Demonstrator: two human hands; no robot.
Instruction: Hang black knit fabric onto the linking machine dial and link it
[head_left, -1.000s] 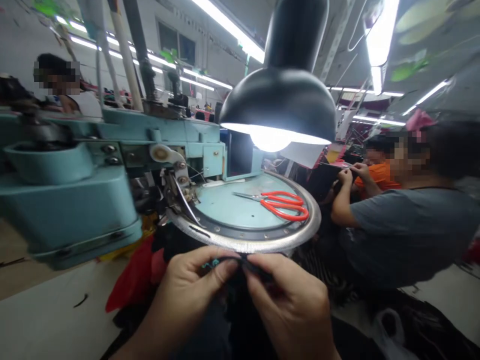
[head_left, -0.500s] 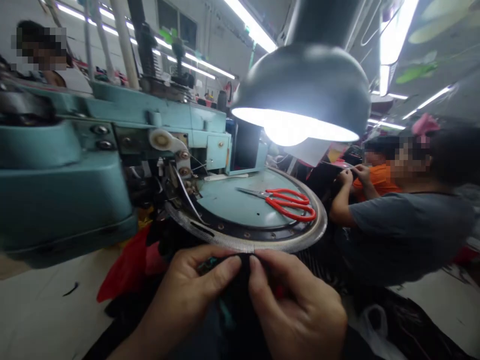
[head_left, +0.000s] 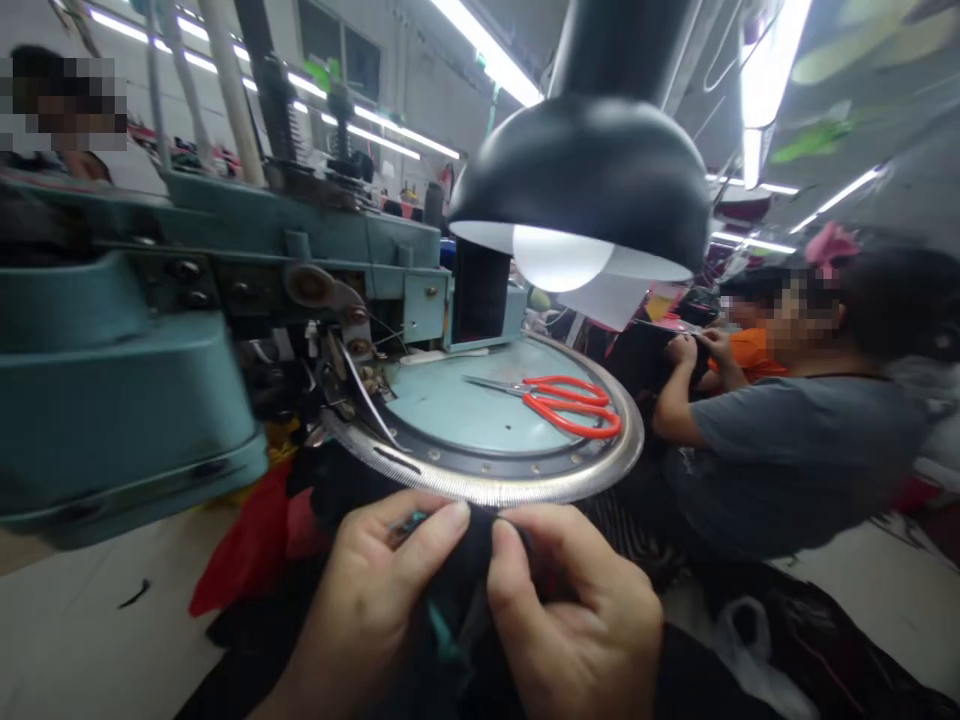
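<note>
My left hand (head_left: pixel 382 575) pinches the edge of a dark piece of fabric (head_left: pixel 469 570) between thumb and forefinger. Opposite it, my right hand (head_left: pixel 577 600) pinches the same fabric, thumb towards me. The fabric's top edge lies right at the front of a toothed metal ring (head_left: pixel 495 492), the needle dial of a round linking machine (head_left: pixel 442 400). Whether any loops sit on the points, I cannot tell. A teal strip (head_left: pixel 446 635) hangs below my fingers. On the machine's round plate rests a pair of red-handled scissors (head_left: pixel 570 405), untouched.
A dark lamp (head_left: pixel 585 180) hangs low over the plate, lit. Left stands the teal machine housing (head_left: pixel 120 400), with red fabric (head_left: pixel 247 545) beneath. A co-worker in a grey shirt (head_left: pixel 787 450) sits at the right, near a clear plastic bag (head_left: pixel 750 650).
Both hands keep their pinch on the fabric, and a slightly wider gap shows between the thumbs. The whole view has shifted a little, so the machine and lamp appear further left.
</note>
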